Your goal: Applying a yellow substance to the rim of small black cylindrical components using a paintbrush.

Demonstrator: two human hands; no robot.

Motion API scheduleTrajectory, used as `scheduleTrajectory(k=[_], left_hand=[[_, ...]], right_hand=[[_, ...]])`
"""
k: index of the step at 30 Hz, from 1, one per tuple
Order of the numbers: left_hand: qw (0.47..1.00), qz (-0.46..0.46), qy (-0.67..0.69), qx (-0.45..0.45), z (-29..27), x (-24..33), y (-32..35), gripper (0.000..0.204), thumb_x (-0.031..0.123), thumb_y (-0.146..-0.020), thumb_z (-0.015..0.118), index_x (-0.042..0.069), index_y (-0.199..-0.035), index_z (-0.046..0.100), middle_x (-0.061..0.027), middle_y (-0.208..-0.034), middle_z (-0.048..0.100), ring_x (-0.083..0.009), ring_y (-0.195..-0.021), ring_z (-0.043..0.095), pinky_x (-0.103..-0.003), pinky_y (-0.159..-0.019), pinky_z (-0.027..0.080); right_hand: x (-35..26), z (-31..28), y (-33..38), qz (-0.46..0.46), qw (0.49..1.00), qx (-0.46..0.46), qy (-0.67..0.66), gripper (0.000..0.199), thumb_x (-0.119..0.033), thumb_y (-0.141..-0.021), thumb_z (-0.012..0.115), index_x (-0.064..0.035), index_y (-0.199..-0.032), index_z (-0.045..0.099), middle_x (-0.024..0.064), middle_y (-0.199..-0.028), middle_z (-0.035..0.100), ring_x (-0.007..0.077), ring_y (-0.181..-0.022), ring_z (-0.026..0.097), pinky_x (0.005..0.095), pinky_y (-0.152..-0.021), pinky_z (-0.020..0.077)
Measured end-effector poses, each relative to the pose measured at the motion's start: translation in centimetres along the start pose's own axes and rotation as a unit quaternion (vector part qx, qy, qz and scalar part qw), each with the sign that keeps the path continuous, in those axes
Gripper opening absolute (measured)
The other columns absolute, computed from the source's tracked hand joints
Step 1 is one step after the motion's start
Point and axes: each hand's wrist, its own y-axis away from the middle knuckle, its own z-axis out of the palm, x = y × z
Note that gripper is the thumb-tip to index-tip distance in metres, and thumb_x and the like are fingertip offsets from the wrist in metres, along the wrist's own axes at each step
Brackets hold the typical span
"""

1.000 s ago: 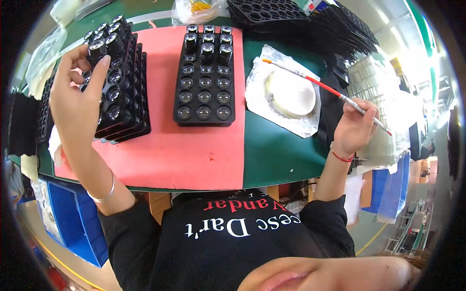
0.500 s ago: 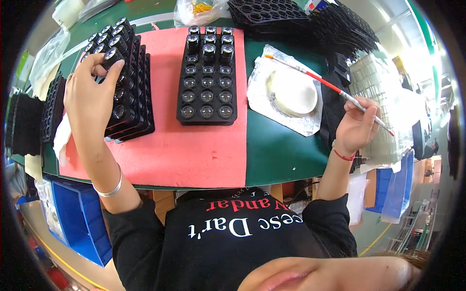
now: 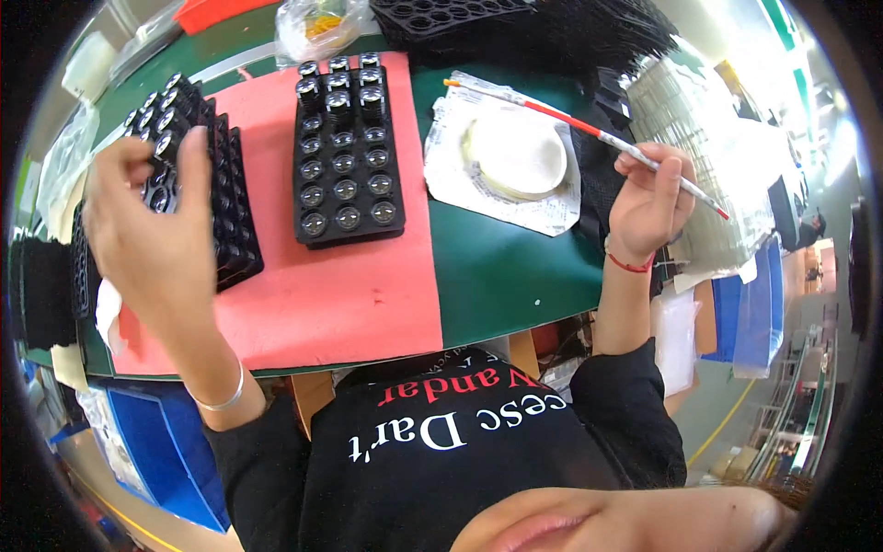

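My left hand (image 3: 156,239) hovers over the near side of a stack of black trays (image 3: 241,212) at the left. Its thumb and fingers are apart and nothing shows between them. Short black cylinders with clear lenses (image 3: 167,120) stand in the top tray, partly hidden by the hand. My right hand (image 3: 651,204) pinches a thin paintbrush (image 3: 579,127), red and silvery with an orange tip, which slants leftward over a white round dish (image 3: 520,156). Another black tray (image 3: 349,198) sits mid-table, holding rows of lenses, with taller cylinders in its far rows.
A pink mat (image 3: 340,313) lies under the trays on the green table (image 3: 487,285). Printed paper (image 3: 451,175) is under the dish. Black trays (image 3: 460,23) and a plastic bag (image 3: 317,32) occupy the back. Blue bins (image 3: 161,451) stand below the table's left edge.
My left hand has let go of a cylinder at the tray stack, spread its fingers and drawn back nearer. My right hand keeps its hold on the paintbrush. The whole view has shifted somewhat.
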Motion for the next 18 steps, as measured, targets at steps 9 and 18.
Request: scheduleTrajectory(k=[9, 18], left_hand=[[0.919, 0.111, 0.186, -0.33, 5.5, 2.5, 3.6, 0.047, 0.036, -0.077, 0.053, 0.006, -0.113, 0.048, -0.0215, -0.12, 0.039, -0.0361, -0.109, 0.036, -0.039, -0.092, 0.028], [0.915, 0.115, 0.194, -0.334, 8.0, 2.2, 3.6, 0.049, 0.038, -0.078, 0.051, 0.008, -0.116, 0.047, -0.0196, -0.121, 0.04, -0.0332, -0.113, 0.03, -0.037, -0.096, 0.023]], right_hand=[[0.1, -0.4, -0.1, -0.01, 1.0, 0.007, 0.022, 0.025, -0.015, -0.086, 0.041, 0.0062, -0.08, 0.052, 0.0128, -0.067, 0.056, 0.0158, -0.055, 0.054, 0.0232, -0.053, 0.0444], [0.1, -0.5, -0.2, -0.026, 1.0, 0.003, 0.017, 0.025, -0.013, -0.086, 0.04, 0.0069, -0.08, 0.052, 0.0126, -0.072, 0.056, 0.0159, -0.055, 0.056, 0.0237, -0.053, 0.0459]])
